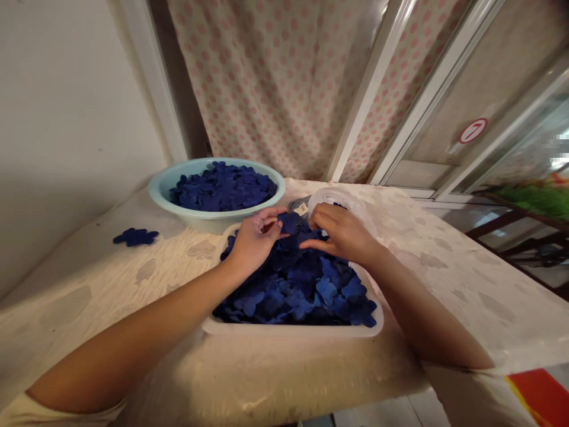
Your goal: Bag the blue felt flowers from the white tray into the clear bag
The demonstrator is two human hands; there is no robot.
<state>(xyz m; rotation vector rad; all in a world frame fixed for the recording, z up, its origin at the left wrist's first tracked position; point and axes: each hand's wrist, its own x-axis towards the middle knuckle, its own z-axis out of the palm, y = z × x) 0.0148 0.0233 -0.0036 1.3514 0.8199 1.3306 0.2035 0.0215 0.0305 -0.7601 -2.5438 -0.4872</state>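
Observation:
Between the thumb and fingers of my left hand [258, 234] is a dark blue fabric flower [290, 223], pinched at its left edge. My right hand [342, 231] is just right of that flower, its fingers curled and its thumb held apart, with nothing visible between them. Both hands are above a white rectangular tray [293, 330] heaped with loose blue fabric flowers [326, 289]. Behind the tray lie a clear plastic bag [340, 198] and a grey bundle with a pale tag [302, 209], partly hidden by my hands.
A light blue oval basin [217, 220] piled with blue flowers [226, 187] stands at the back left. Some blue flowers [136, 236] lie on the patterned tablecloth [146, 270]. Beyond the table are a dotted curtain [275, 83] and a sliding glass door [427, 154].

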